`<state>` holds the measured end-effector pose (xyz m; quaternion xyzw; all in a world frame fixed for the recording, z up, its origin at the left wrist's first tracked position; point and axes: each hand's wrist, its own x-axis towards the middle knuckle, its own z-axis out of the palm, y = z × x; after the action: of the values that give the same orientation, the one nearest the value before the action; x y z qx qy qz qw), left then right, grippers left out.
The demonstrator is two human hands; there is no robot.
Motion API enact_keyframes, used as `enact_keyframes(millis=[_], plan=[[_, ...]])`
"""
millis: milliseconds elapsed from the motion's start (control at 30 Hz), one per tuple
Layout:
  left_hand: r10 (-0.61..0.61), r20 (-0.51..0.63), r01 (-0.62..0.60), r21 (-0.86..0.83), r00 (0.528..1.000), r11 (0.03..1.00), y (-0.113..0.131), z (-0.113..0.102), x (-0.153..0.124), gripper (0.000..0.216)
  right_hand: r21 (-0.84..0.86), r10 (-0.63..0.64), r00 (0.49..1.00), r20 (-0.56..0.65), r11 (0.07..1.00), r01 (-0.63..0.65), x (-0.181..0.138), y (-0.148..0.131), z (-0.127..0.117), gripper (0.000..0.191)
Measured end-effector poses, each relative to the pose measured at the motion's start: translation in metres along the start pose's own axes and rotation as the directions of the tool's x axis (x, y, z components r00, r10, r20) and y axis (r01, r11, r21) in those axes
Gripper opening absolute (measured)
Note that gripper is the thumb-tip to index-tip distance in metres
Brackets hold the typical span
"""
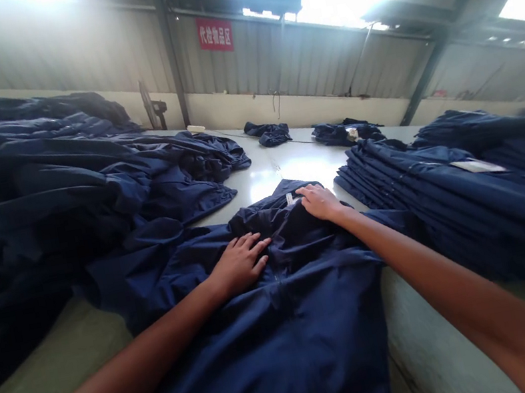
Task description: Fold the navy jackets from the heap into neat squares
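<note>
A navy blue garment [286,328] lies spread on the table [421,345] in front of me, collar end away from me. My left hand [241,262] rests flat on its chest, fingers stretched out and slightly apart. My right hand [319,201] lies on the collar area, fingers reaching toward a small white label [289,199] at the neck; it holds nothing that I can see.
A big loose heap of navy garments [47,187] fills the left. A neat folded stack [447,204] stands at the right with a white tag [478,166] on top. Two small bundles [269,133] lie at the far side. A person is at the far left.
</note>
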<state>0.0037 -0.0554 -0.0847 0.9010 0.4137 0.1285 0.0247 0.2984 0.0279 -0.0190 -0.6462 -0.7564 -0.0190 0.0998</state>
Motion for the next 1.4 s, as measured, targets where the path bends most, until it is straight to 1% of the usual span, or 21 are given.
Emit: enact_keyframes(millis=[67,100,200,267,333,400,433,533,633,700,800,867,933,1000,1067,1100,1133,1200,1267,1333,1400], plan=[[-0.006,-0.008,0.006,0.001,1.0,1.0,0.001,0.0,-0.001,0.051,-0.011,0.002,0.997,0.076,1.0,-0.001,0.037,-0.006,0.004,0.046],[-0.012,-0.016,0.012,0.003,1.0,1.0,0.002,0.0,-0.002,0.05,-0.01,0.001,0.991,0.135,1.0,0.001,0.056,-0.009,0.008,0.045],[-0.034,-0.057,0.034,-0.009,0.998,0.999,0.005,0.0,-0.003,0.049,-0.002,0.009,0.949,0.316,1.0,-0.009,0.106,-0.019,0.022,0.047],[-0.028,-0.104,0.027,-0.01,0.994,1.0,0.007,0.0,-0.002,0.049,0.013,0.015,0.925,0.379,1.0,-0.021,0.136,-0.027,0.033,0.056],[-0.01,-0.172,0.012,0.011,0.985,1.0,0.009,-0.002,-0.001,0.049,0.047,0.005,0.919,0.395,0.999,-0.026,0.163,-0.035,0.044,0.064],[0.018,-0.229,-0.011,0.033,0.973,0.999,0.01,-0.004,0.0,0.044,0.104,-0.017,0.927,0.375,0.994,-0.024,0.185,-0.044,0.055,0.068],[0.035,-0.237,-0.028,0.03,0.971,0.999,0.01,-0.005,0.001,0.04,0.139,-0.026,0.935,0.354,0.99,-0.025,0.194,-0.049,0.061,0.068],[0.082,-0.197,-0.091,-0.038,0.977,0.995,0.01,-0.004,0.001,0.034,0.255,-0.043,0.965,0.26,0.967,-0.026,0.212,-0.066,0.077,0.067],[0.092,-0.178,-0.112,-0.103,0.98,0.988,0.006,0.002,0.0,0.036,0.376,-0.06,0.988,0.143,0.927,0.002,0.221,-0.084,0.085,0.055],[0.082,-0.181,-0.107,-0.132,0.98,0.985,0.003,0.006,-0.001,0.037,0.444,-0.076,0.996,0.045,0.895,0.048,0.225,-0.094,0.081,0.047],[0.065,-0.181,-0.097,-0.174,0.981,0.98,0.001,0.009,-0.001,0.037,0.495,-0.107,0.986,-0.13,0.854,0.158,0.225,-0.102,0.057,0.041],[0.065,-0.177,-0.098,-0.184,0.982,0.978,0.0,0.009,0.001,0.036,0.493,-0.14,0.962,-0.233,0.836,0.241,0.213,-0.101,0.035,0.035],[0.066,-0.173,-0.097,-0.177,0.983,0.979,0.0,0.008,0.003,0.036,0.483,-0.183,0.938,-0.294,0.819,0.311,0.182,-0.093,0.015,0.028],[0.057,-0.171,-0.085,-0.158,0.984,0.984,0.0,0.007,0.005,0.038,0.473,-0.255,0.916,-0.31,0.794,0.381,0.13,-0.082,-0.001,0.024],[0.048,-0.16,-0.07,-0.134,0.986,0.988,-0.002,0.005,0.008,0.04,0.445,-0.392,0.868,-0.306,0.747,0.494,0.058,-0.068,-0.014,0.025],[0.049,-0.148,-0.068,-0.125,0.988,0.99,-0.005,0.005,0.009,0.04,0.403,-0.437,0.853,-0.284,0.753,0.52,0.019,-0.062,-0.02,0.025],[0.055,-0.134,-0.071,-0.12,0.989,0.99,-0.008,0.004,0.012,0.04,0.345,-0.455,0.852,-0.26,0.78,0.522,-0.019,-0.057,-0.026,0.025],[0.068,-0.104,-0.081,-0.12,0.992,0.989,-0.019,0.004,0.021,0.04,0.231,-0.45,0.879,-0.156,0.849,0.476,-0.087,-0.047,-0.035,0.026],[0.066,-0.081,-0.075,-0.111,0.995,0.991,-0.03,0.003,0.035,0.041,0.156,-0.415,0.908,-0.055,0.895,0.418,-0.133,-0.037,-0.037,0.029],[0.058,-0.047,-0.062,-0.089,0.997,0.994,-0.039,0.001,0.052,0.042,0.141,-0.381,0.924,0.008,0.916,0.377,-0.155,-0.023,-0.026,0.034],[0.062,-0.031,-0.064,-0.05,0.998,0.997,-0.042,-0.002,0.066,0.042,0.175,-0.354,0.935,0.032,0.923,0.344,-0.158,-0.007,-0.005,0.041]])
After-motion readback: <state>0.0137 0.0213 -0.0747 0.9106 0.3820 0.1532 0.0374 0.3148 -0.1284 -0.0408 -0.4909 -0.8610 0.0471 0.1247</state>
